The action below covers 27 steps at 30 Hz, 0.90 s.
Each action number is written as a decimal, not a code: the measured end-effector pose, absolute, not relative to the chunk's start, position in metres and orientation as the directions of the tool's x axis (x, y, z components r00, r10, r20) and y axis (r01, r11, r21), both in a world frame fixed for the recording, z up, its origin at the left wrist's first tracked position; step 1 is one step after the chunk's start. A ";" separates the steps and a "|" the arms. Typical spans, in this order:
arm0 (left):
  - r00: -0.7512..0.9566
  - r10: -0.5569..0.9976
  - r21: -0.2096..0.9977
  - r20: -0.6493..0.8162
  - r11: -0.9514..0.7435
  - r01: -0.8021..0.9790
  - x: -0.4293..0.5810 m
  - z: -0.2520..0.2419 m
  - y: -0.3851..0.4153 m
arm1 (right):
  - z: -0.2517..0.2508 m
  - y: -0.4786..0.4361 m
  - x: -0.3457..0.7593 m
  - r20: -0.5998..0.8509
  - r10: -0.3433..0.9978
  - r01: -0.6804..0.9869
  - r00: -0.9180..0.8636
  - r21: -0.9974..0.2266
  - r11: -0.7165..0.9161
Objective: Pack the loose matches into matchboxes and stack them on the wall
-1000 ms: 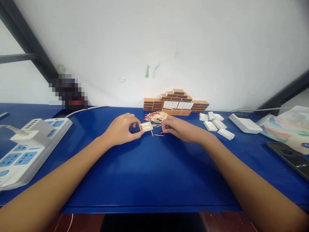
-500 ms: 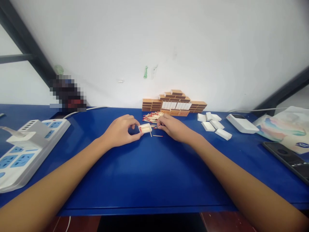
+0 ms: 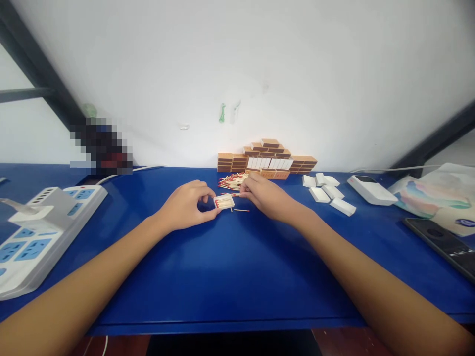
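A small white matchbox tray (image 3: 224, 201) with several red-tipped matches lying in it is gripped at its left end between the thumb and fingers of my left hand (image 3: 191, 203). Just right of the tray, the fingertips of my right hand (image 3: 261, 195) are pinched on a match (image 3: 235, 195) whose red tip points toward the tray. Behind both hands lies a heap of loose matches (image 3: 232, 181), partly hidden by my right hand. Two single matches lie close to the tray, one of them a loose match (image 3: 242, 210) flat on the blue table (image 3: 230, 277).
Stacked matchboxes (image 3: 269, 160) stand against the wall. To the right are several white trays (image 3: 328, 189), a white device (image 3: 372, 190), a tissue pack (image 3: 434, 195) and a phone (image 3: 440, 244). A power strip (image 3: 48, 242) with a plugged-in charger occupies the left.
My right hand's fingertips have lifted slightly, and a match now shows between them and the tray. My left hand still holds the tray in nearly the same spot.
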<state>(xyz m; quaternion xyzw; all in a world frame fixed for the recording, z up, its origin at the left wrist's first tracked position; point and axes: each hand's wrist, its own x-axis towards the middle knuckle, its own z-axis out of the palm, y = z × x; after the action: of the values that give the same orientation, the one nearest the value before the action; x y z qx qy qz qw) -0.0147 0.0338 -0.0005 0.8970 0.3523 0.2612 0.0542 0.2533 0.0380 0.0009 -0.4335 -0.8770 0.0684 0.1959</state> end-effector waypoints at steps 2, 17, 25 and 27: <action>0.624 0.653 0.288 0.429 -0.753 0.591 -0.012 0.000 0.031 | 0.003 0.031 0.245 0.318 0.770 0.732 -0.554 -0.254 0.632; 0.659 0.609 0.272 0.442 -0.791 0.549 -0.005 -0.002 0.023 | -0.001 0.010 0.221 0.293 0.712 0.743 -0.638 -0.006 0.669; 0.580 0.675 0.273 0.456 -0.727 0.630 -0.015 0.000 0.035 | 0.016 0.025 0.254 0.352 0.789 0.762 -0.504 -0.248 0.598; 0.587 0.670 0.248 0.454 -0.728 0.639 -0.020 0.004 0.038 | 0.017 0.027 0.259 0.286 0.794 0.730 -0.536 -0.317 0.606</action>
<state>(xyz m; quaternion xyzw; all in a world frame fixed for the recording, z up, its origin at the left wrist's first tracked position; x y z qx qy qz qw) -0.0200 0.0376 0.0039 0.8904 0.3677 0.2667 0.0289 0.2591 0.0271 0.0167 -0.4366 -0.8726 0.0796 0.2039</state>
